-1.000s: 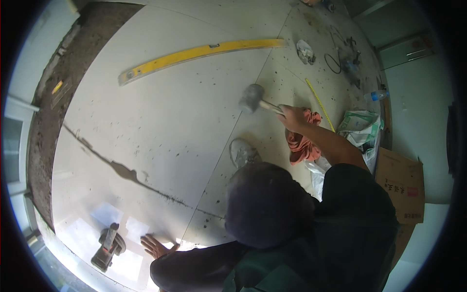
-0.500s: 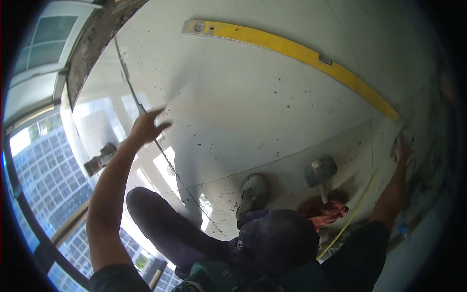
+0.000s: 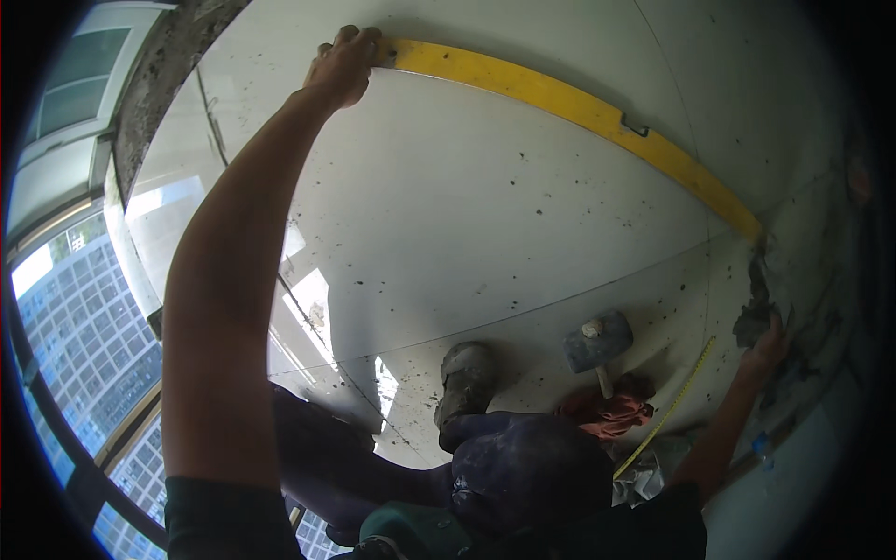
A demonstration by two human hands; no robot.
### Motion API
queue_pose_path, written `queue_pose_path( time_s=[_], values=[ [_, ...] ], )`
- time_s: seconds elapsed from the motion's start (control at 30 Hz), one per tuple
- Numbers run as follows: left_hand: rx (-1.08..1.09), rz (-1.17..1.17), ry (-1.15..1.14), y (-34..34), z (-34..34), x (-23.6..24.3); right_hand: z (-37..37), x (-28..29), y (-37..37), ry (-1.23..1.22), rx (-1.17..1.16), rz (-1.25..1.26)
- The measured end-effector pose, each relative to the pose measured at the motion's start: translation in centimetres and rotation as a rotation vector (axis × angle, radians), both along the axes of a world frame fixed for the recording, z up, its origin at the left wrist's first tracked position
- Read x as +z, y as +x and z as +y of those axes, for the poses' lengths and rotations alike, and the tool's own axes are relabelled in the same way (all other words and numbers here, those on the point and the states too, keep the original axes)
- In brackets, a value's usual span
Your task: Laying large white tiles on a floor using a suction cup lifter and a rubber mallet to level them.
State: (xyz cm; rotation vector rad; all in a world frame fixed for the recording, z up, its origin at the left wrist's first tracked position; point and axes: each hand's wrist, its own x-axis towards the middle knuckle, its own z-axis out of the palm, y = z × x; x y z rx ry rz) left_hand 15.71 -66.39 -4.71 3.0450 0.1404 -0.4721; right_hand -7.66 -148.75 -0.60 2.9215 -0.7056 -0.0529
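Observation:
A long yellow spirit level [image 3: 523, 86] lies across the large pale floor tiles [image 3: 420, 215], running from upper left down to the right. My left hand [image 3: 343, 67] is closed on its upper left end, fingers curled over it. At the far right, below the level's other end, my right hand [image 3: 767, 350] has its fingers drawn in next to a dark grey, mortar-like mass [image 3: 754, 319]. What those fingers hold is too dim to name.
A rubber mallet [image 3: 597, 343] and a reddish cloth [image 3: 611, 408] lie right of my boot [image 3: 467, 378]. Beside them stretches a yellow measuring tape [image 3: 667, 411]. Dark crumbs dot the tiles. Windows [image 3: 84, 308] line the left, with a rough dirt strip [image 3: 168, 79] at upper left.
My left hand has moved up and away from the tile joint, from empty to closed on the spirit level's end. The right hand has come down, nearer to me.

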Motion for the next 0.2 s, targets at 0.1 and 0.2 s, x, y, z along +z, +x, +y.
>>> queue_pose_path(
  time_s=[0.1,0.2],
  values=[
    [-0.108,0.016,-0.052,-0.9,-4.3,2.6,12.2,7.5,-1.1,0.354,0.196,-0.238],
    [-0.277,-0.005,-0.046,0.4,-5.3,2.4,20.8,7.4,0.0,0.806,0.184,-0.158]
  ],
)
